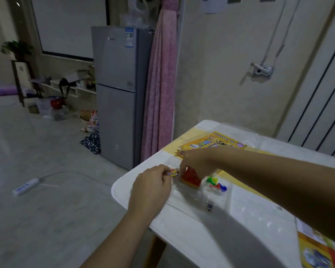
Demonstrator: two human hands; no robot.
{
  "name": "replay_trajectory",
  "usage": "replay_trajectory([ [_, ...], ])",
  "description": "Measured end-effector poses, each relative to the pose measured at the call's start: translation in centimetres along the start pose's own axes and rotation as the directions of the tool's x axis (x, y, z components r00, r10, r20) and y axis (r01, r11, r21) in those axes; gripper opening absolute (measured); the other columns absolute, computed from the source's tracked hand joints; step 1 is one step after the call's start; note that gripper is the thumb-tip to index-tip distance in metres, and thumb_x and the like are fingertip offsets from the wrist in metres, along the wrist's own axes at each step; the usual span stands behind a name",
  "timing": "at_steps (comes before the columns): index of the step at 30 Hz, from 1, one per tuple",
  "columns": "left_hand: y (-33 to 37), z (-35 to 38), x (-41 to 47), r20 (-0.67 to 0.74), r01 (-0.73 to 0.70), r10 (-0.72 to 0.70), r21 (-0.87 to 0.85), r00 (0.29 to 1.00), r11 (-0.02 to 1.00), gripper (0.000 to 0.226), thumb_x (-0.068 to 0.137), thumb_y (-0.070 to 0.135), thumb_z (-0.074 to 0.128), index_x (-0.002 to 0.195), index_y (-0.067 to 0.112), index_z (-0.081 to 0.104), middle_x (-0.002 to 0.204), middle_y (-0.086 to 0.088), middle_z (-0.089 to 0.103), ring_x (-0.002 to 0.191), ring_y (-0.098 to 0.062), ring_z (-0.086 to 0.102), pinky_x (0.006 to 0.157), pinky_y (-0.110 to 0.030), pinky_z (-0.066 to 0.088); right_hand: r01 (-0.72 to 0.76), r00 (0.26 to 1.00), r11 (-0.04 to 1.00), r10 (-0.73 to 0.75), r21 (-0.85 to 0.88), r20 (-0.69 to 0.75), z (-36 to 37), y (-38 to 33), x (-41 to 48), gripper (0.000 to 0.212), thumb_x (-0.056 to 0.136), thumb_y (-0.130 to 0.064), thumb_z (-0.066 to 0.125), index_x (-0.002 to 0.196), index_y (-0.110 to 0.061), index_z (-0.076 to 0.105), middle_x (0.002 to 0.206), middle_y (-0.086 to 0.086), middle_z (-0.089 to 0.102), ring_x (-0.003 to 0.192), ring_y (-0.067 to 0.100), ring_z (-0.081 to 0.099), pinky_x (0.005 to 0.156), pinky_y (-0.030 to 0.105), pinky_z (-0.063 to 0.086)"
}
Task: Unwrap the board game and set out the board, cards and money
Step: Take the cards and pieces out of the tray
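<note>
One view, head: left hand pinches a small colourful slip; right hand curls its fingers round the red card stack in the clear tray at the table corner. Judged light, slick, apt to fan: grip opposite edges.

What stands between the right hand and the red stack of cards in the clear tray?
Nothing visible. The right hand holds the red stack of cards in the clear plastic tray; the coloured plastic pawns lie beside it, not between.
</note>
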State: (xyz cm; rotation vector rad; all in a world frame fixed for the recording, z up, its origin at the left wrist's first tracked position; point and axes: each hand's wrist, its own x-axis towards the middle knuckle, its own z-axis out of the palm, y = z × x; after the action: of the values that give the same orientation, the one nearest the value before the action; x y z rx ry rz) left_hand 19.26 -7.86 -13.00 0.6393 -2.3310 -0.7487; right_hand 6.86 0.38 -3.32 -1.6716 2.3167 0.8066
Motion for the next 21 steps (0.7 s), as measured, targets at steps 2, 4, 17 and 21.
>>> replay_trajectory([
  [2,0.0,0.0,0.1,-0.001,0.0,0.0,-0.004,1.0,1.0,0.026,0.088,0.025,0.047,0.104,0.029,0.067,0.102,0.008,0.07,0.096,-0.017,0.059,0.079,-0.033,0.046,-0.004,1.0,0.999,0.006,-0.052,0.027,-0.1,-0.2,0.1,0.056,0.083,-0.003,0.058,0.135,-0.021,0.048,0.128,0.012,0.046,0.101,0.027,0.053,0.066,0.027,0.037],
  [4,0.1,0.1,0.0,-0.002,0.001,-0.001,-0.008,1.0,1.0,0.026,0.088,0.024,0.047,0.103,0.027,0.068,0.101,0.007,0.07,0.094,-0.018,0.06,0.078,-0.033,0.046,-0.019,0.999,0.997,0.023,-0.072,0.049,-0.1,-0.3,0.1,0.057,0.085,-0.004,0.056,0.137,-0.022,0.042,0.132,0.014,0.039,0.094,0.027,0.051,0.061,0.029,0.036],
  [17,-0.1,0.2,0.0,-0.012,-0.041,0.041,0.012,0.999,0.999,0.027,0.089,0.022,0.045,0.103,0.024,0.069,0.099,0.004,0.071,0.093,-0.021,0.061,0.079,-0.035,0.046,0.004,0.997,0.998,-0.008,-0.055,-0.071,0.7,-0.2,-1.0,0.036,0.084,-0.011,0.059,0.115,-0.011,0.043,0.11,0.012,0.051,0.089,0.03,0.05,0.062,0.032,0.033],
  [21,-0.1,0.2,0.0,-0.017,-0.045,0.045,0.023,0.999,0.999,0.027,0.088,0.021,0.046,0.103,0.024,0.069,0.101,0.004,0.071,0.094,-0.02,0.06,0.08,-0.035,0.045,0.008,0.996,0.998,-0.013,-0.062,-0.083,1.2,0.0,-1.7,0.049,0.084,-0.015,0.063,0.127,-0.018,0.041,0.107,0.008,0.053,0.09,0.024,0.047,0.06,0.03,0.03],
])
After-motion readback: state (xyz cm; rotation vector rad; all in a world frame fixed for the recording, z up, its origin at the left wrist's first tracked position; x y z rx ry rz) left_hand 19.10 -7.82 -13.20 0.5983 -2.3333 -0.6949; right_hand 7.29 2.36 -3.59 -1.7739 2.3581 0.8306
